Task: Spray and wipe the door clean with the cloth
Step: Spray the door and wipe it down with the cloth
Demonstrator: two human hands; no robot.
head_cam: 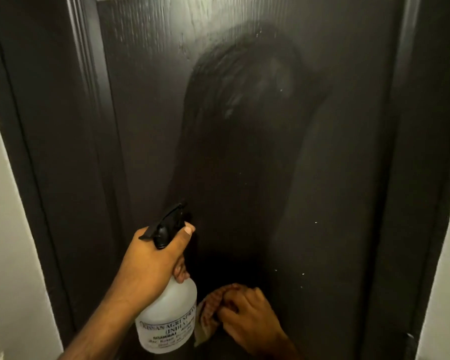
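1. Pale wall flanked the dark frame on the left.
2. Your left hand gripped the bottle at its neck, fingers curled round it, black nozzle aimed at the door.
3. Your right hand pressed the cloth against the door low down, fingers curled on it, just right of the bottle.
4. Wet streaks and small white flecks showed on the door panel above.

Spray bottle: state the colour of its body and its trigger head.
The spray bottle has a translucent white body and a black trigger head, seen in the head view.
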